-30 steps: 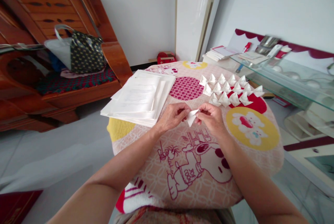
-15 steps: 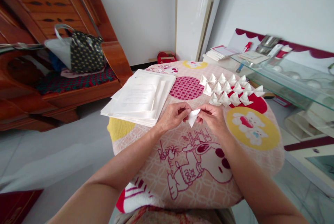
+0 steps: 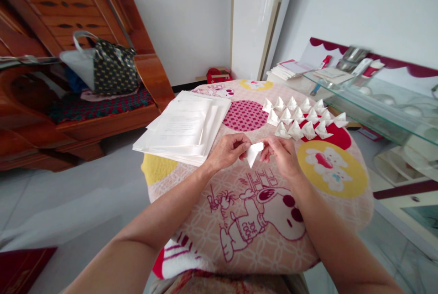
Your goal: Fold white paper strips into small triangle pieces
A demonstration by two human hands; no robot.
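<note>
A small folded piece of white paper (image 3: 253, 154) points downward between my two hands, above the patterned tablecloth. My left hand (image 3: 233, 151) pinches its left side between thumb and fingers. At its upper right edge, the fingertips of my right hand (image 3: 279, 153) are closed in against the paper; their exact grip is partly hidden. Beyond my right hand, several folded paper boats (image 3: 308, 129) stand in rows. A stack of white paper sheets (image 3: 183, 123), the top one printed with faint text, lies to the left of my hands.
The round table's cloth (image 3: 267, 257) has cartoon figures and coloured circles. On the right stands a glass-topped cabinet (image 3: 383, 102) bearing papers and metal containers. A wooden bench (image 3: 150, 75) with a dotted bag (image 3: 114, 68) is at the left.
The upper right corner of the folded paper now shows as a bent flap. My right hand's fingers have shifted slightly right and loosened around it; my left hand keeps its pinch.
</note>
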